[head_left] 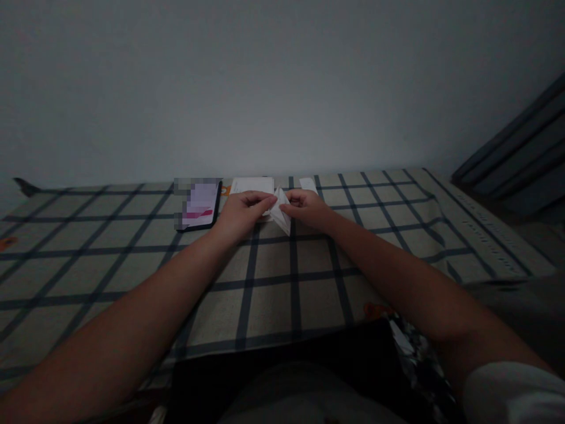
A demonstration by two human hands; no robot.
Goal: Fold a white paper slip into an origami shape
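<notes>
A small folded piece of white paper (281,215) is held just above the checked cloth, between both hands. My left hand (242,213) pinches its left side with closed fingers. My right hand (308,207) grips its right side, fingers curled in. Both forearms reach forward across the cloth. The folds form pointed flaps, and part of the paper is hidden behind the fingers.
A phone (199,205) with a lit screen lies left of my hands. A white sheet (251,185) and a smaller white slip (308,184) lie behind them near the wall. The checked cloth (132,259) covers the surface. Dark striped fabric (521,165) rises at the right.
</notes>
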